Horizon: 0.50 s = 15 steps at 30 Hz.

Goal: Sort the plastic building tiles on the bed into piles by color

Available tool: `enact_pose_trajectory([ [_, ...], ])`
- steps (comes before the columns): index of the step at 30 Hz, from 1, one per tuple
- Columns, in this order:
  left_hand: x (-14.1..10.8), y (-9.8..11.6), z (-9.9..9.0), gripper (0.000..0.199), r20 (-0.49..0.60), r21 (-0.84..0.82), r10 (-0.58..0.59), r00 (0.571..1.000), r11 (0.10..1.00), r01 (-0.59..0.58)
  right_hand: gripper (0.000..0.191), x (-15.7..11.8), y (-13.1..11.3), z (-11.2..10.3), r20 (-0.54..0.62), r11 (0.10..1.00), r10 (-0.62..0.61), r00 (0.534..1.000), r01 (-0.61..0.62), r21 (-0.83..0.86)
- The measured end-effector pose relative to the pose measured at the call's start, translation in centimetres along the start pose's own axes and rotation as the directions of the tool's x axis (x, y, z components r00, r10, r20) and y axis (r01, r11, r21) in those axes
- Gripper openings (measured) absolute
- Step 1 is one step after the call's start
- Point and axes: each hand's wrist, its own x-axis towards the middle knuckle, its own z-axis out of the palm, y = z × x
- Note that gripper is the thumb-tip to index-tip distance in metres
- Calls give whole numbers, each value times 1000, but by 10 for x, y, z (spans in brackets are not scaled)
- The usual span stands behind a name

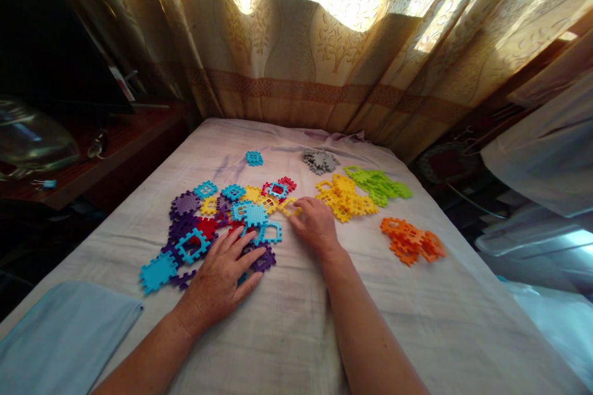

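Observation:
My left hand (221, 271) lies with fingers spread on the near side of a mixed heap of flat plastic interlocking tiles, among them a blue frame tile (191, 245), a red tile (207, 228) and a purple tile (264, 258). At the heap's right edge, my right hand (315, 226) has its fingers closed on a yellow interlocking tile (288, 206); the fingers partly cover it. Just beyond that hand sits a pile of yellow tiles (345, 199). Blue, yellow, purple and red tiles overlap in the heap, and my left hand hides some of them.
Separate piles of grey tiles (320, 162), green tiles (377, 185) and orange tiles (411, 241) lie on the sheet-covered surface (287, 333). One blue tile (254, 158) rests alone farther back. A folded light-blue cloth (69, 333) is at near left; a curtain (296, 68) hangs behind.

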Motion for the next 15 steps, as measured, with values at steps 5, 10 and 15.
enact_pose_trajectory([
  [5,0,-1,1,42,9,-24,-12,1000,1000,13,25,2,38,-10,-232,977,190,954,-208,-52],
  [10,0,-1,0,41,7,-32,-15,1000,999,15,28,-4,65,-12,-358,923,327,875,-377,-75],
  [15,0,-1,1,42,15,-26,-13,1000,1000,13,26,-7,65,-10,-435,922,311,845,-379,-78],
])
